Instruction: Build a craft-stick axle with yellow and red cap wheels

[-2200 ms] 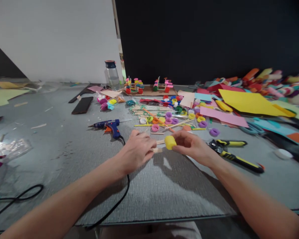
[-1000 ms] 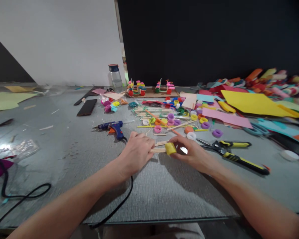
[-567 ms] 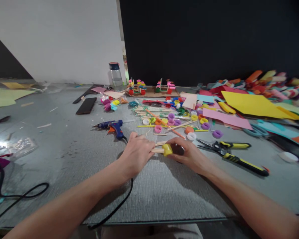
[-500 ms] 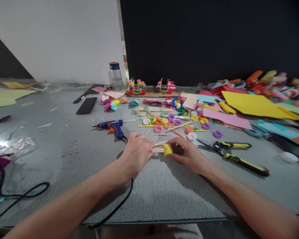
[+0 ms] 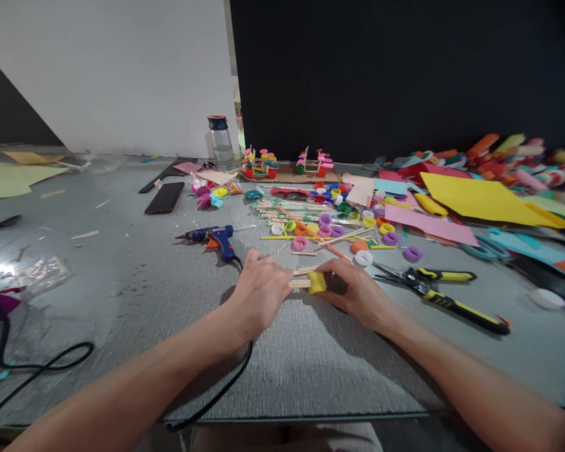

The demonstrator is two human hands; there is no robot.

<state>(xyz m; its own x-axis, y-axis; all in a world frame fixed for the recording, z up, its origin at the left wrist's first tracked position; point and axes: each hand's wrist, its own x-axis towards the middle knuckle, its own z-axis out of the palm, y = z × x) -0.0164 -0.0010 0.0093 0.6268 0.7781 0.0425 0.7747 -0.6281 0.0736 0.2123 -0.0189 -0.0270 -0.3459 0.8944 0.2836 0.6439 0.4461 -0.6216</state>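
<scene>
My left hand [image 5: 262, 285] is closed around thin wooden sticks [image 5: 300, 284], whose ends stick out to the right in two bundles. At those ends sits a small yellow piece [image 5: 317, 283], perhaps a bottle cap, pinched between the thumb and fingers of my right hand [image 5: 353, 290]. A dark area shows inside the curl of my right hand; I cannot make out what it is. Both hands are just above the table near its front middle. Beyond my left hand lies a blue glue gun [image 5: 222, 237]. To the right of my right hand lie yellow-and-black pliers [image 5: 421, 282].
Coloured bottle caps [image 5: 300, 243] and wrapped sticks [image 5: 292, 210] spread across the middle. Two small wheeled models [image 5: 314, 164] stand at the back by a water bottle [image 5: 221, 141]. Yellow paper [image 5: 489, 199] lies right, a phone [image 5: 164, 198] left. A black cord [image 5: 226, 386] runs under my left arm.
The yellow piece has turned slightly in my right fingers, and the dark round face seen beside it now hardly shows. My left hand stays in place on the sticks.
</scene>
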